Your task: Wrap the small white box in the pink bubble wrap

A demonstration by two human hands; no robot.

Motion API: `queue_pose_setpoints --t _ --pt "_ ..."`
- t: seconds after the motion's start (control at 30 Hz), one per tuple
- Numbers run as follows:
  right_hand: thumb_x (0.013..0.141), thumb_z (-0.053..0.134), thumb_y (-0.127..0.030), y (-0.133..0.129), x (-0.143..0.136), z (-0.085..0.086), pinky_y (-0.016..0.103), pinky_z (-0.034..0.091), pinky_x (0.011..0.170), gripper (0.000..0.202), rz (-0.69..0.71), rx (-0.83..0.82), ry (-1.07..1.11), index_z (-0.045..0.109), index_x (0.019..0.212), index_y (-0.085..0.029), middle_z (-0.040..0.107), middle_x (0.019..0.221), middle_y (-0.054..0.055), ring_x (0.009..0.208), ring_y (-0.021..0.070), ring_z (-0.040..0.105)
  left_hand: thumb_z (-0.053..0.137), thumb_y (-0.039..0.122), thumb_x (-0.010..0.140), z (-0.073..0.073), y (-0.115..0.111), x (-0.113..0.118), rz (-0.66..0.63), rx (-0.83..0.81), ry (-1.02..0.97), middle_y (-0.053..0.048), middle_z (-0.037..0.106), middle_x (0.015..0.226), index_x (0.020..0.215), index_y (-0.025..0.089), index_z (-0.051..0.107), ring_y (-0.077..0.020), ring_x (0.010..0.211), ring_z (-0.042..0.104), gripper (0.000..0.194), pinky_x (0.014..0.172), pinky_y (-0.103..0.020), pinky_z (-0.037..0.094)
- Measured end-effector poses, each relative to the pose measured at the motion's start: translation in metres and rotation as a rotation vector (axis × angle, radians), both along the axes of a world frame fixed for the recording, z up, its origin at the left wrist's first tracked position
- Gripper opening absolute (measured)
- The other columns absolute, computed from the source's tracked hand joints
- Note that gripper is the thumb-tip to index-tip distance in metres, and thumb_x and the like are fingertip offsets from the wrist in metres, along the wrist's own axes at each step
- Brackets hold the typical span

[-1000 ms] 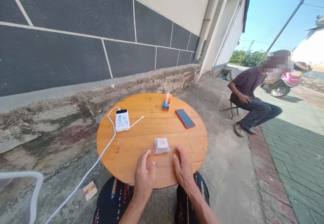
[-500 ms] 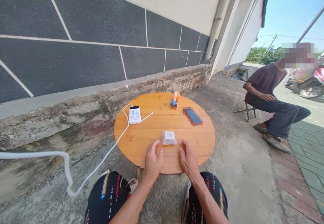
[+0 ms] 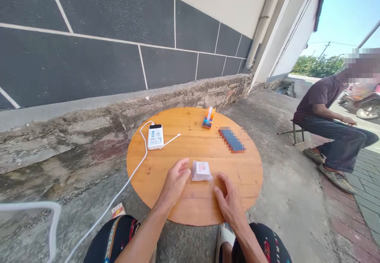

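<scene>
While both your arms reach forward over the round wooden surface (image 3: 175, 156), a small white box in clear wrapping (image 3: 202, 171) lies between your hands, a reddish mark on its top. Your left hand (image 3: 175, 178) is spread loosely with nothing in its grasp, its thumb just beside the wrapping; you cannot tell whether they touch. Your right hand (image 3: 231, 199) is also unfilled, thumb and forefinger apart, near the box's lower right corner.

Farther from you stand an orange tape dispenser (image 3: 209, 118) and, to its right, a blurred-out phone (image 3: 232, 140) with a reddish edge. On the left you have a white power pack (image 3: 155, 137); a white cable (image 3: 138, 167) runs from it over the surface's edge. Off to your right, another person (image 3: 319, 98) sits on a stool.
</scene>
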State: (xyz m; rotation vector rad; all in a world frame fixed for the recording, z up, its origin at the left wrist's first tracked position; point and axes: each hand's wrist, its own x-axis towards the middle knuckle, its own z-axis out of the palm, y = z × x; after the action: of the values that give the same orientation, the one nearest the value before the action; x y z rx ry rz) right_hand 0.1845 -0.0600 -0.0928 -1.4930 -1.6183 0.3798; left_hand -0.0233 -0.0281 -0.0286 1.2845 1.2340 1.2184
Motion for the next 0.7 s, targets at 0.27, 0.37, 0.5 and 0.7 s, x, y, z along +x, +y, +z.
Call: queue_pose_setpoints --t 0.27,0.37,0.5,0.7 --pt "0.082 0.063 -0.039 0.046 0.011 0.048 0.048 0.045 0.100 0.063 0.396 -0.200 0.188 0.042 0.139 -0.023 0.051 0.138 0.013 0.122 0.0278 0.052 0.056 0.036 0.082 -0.001 0.026 -0.005 -0.083 -0.076 0.141 -0.012 0.067 0.113 0.120 0.014 0.060 -0.0241 0.100 0.064 0.044 0.087 -0.037 0.051" --pt "0.083 0.063 -0.039 0.051 0.010 0.044 0.049 0.039 0.106 0.065 0.493 -0.242 0.178 0.039 0.141 -0.024 0.048 0.142 0.010 0.128 0.0272 0.047 0.056 0.039 0.082 -0.004 0.027 -0.001 -0.119 -0.115 0.170 -0.010 0.068 0.105 0.120 0.015 0.059 -0.0221 0.094 0.064 0.045 0.083 -0.035 0.052" --pt "0.085 0.061 -0.039 0.047 0.008 0.028 0.048 0.037 0.108 0.064 0.450 -0.219 0.150 0.038 0.143 -0.024 0.047 0.142 0.010 0.130 0.0269 0.045 0.056 0.039 0.083 -0.011 0.027 0.007 -0.098 -0.118 0.163 -0.009 0.068 0.101 0.121 0.015 0.058 -0.0204 0.088 0.065 0.046 0.076 -0.031 0.053" --pt "0.085 0.061 -0.040 0.046 0.003 0.018 0.047 0.042 0.104 0.055 0.348 -0.158 0.077 0.047 0.135 -0.025 0.055 0.134 0.008 0.122 0.0266 0.052 0.054 0.039 0.084 -0.012 0.027 0.007 -0.128 -0.084 0.200 -0.009 0.068 0.104 0.113 0.015 0.063 -0.0198 0.087 0.064 0.039 0.073 -0.030 0.053"
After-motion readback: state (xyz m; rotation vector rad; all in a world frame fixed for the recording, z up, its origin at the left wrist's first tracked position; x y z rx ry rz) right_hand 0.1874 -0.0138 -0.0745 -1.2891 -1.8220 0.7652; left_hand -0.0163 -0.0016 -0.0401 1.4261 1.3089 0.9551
